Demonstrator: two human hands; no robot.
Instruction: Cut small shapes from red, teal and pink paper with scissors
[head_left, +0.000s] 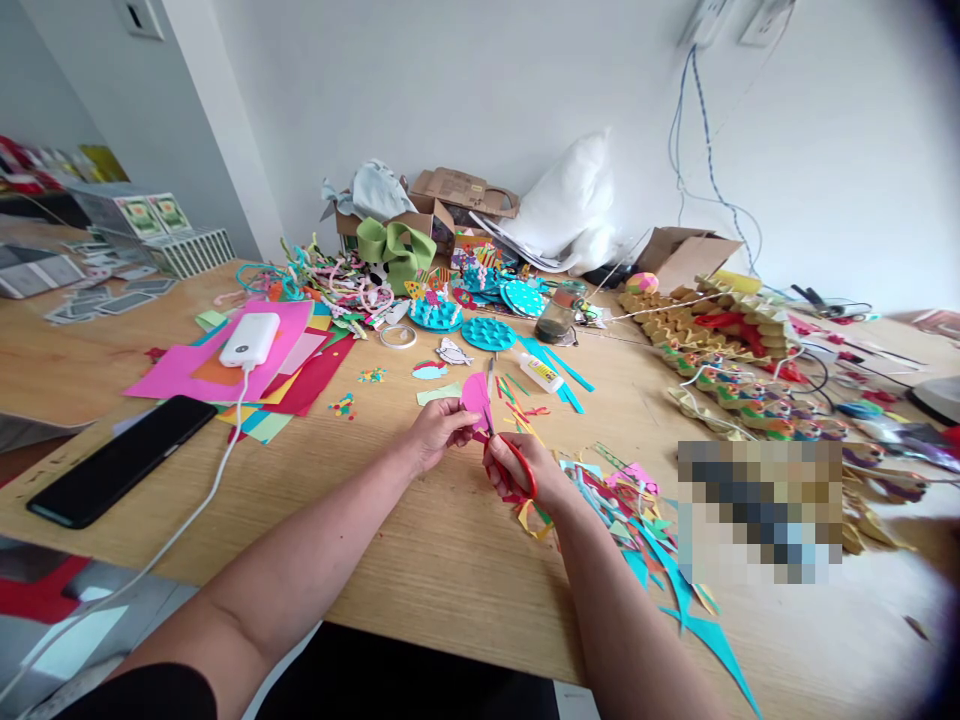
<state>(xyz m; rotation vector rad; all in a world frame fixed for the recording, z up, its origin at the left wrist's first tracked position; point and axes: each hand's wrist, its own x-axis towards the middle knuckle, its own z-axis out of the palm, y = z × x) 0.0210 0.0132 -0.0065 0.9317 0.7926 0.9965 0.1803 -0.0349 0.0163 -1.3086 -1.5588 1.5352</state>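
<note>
My left hand (437,432) pinches a piece of bright pink paper (473,393) over the middle of the table. In my right hand (517,465) is a pair of scissors with red handles (527,468). The scissors' blades meet the edge of the pink paper; whether they are parted is too small to tell. Just beyond lie a white fish cutout (453,351) and a blue-and-red paper cutout (429,370). A white glue bottle (541,371) rests on its side behind my right hand, near thin coloured paper strips (517,400).
Paper scraps (637,530) spread beside my right forearm. To the left are stacked coloured papers (180,370), a white power bank (250,340) with a cable, and a black phone (124,460). Blue decorated discs (488,333), a glass jar (561,312) and painted egg cartons (757,395) stand farther back.
</note>
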